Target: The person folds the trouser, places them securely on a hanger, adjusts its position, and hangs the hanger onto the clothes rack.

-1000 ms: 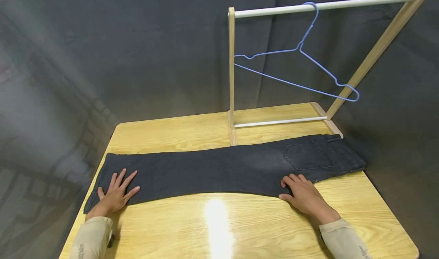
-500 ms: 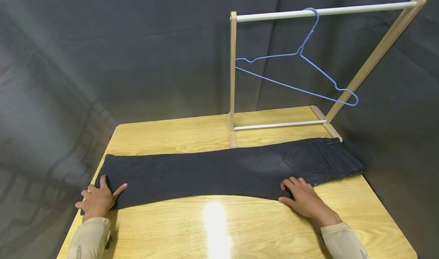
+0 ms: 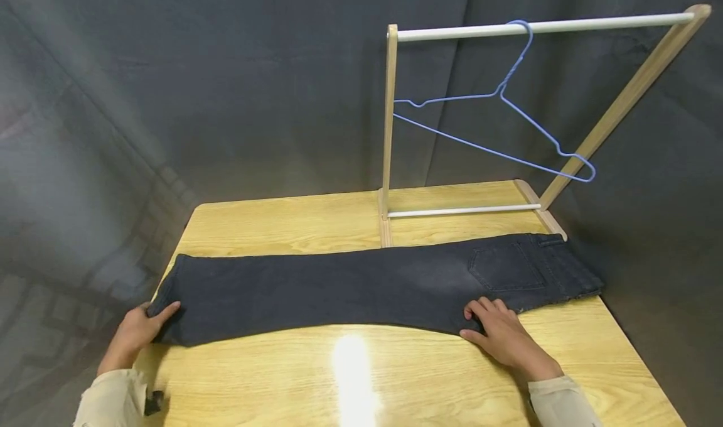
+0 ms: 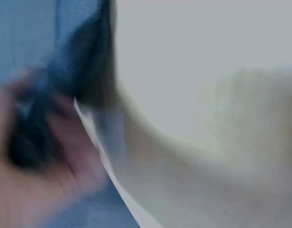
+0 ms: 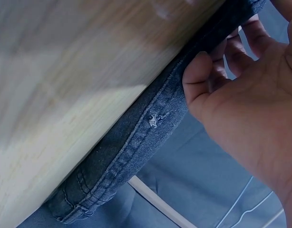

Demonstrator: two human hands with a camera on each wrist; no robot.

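Two hands on one garment: dark blue-black denim jeans (image 3: 339, 289), folded lengthwise, lying flat across a light yellow wood-grain table (image 3: 271, 377). Hem at the left edge, waist reaching the right edge.

Left hand (image 3: 135, 333): gripping the near corner of the hem, thumb on top, most of the fingers hidden. Left wrist view is blurred but shows dark cloth bunched between thumb and fingers.

Right hand (image 3: 503, 336): fingers curled, pinching the near long edge of the jeans just below the stitched back pocket (image 3: 505, 268). Right wrist view has the thumb against the edge, and a small white frayed spot (image 5: 153, 120) on the denim nearby. Both wrists come out of beige sleeves (image 3: 565, 402).

Behind the pocket end: garment rack with pale wooden posts (image 3: 390, 125), white top rod (image 3: 452, 33) and white lower rod (image 3: 463, 211). One blue wire hanger (image 3: 501, 90) hooked on the top rod, nothing on it. Rack feet sit on the table, right behind the jeans.

Dark grey fabric backdrop (image 3: 282, 100) round the back and sides. Bright glare patch on the table between the hands.
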